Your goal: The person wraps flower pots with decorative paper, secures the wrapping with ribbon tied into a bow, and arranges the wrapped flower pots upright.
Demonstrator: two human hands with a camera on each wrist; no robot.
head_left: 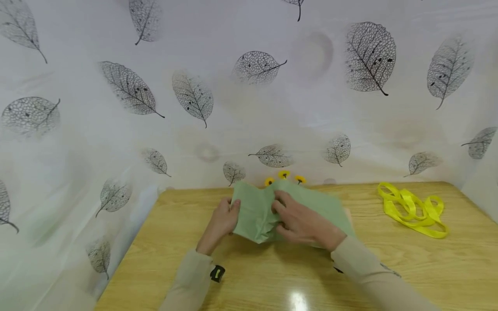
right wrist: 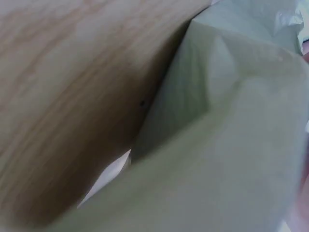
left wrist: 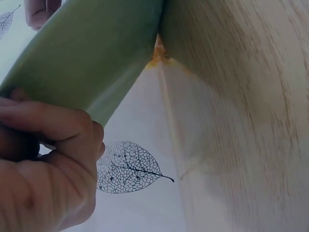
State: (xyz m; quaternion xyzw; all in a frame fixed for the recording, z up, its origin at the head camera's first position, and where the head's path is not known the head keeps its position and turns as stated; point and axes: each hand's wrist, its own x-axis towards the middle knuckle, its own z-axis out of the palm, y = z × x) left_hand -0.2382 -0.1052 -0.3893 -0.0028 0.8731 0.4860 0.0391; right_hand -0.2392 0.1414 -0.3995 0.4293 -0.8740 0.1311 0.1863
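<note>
A sheet of pale green wrapping paper (head_left: 250, 211) stands raised over the wooden table, creased down its middle. My left hand (head_left: 225, 216) pinches its left edge, thumb on the near face; the left wrist view shows the curled fingers (left wrist: 63, 128) against the paper. On the creased middle, my right hand (head_left: 305, 222) grips a fold with bent fingers. Three yellow flower heads (head_left: 284, 174) show just above the paper's top edge, their lower parts hidden behind it. In the right wrist view the paper (right wrist: 227, 150) fills much of the frame and hides most of the right hand.
A loose heap of bright yellow ribbon (head_left: 406, 209) lies on the table's right side. Behind the table (head_left: 155, 263) hangs a white curtain (head_left: 233, 116) printed with dark leaf skeletons, close to the back edge. It also runs down the left side.
</note>
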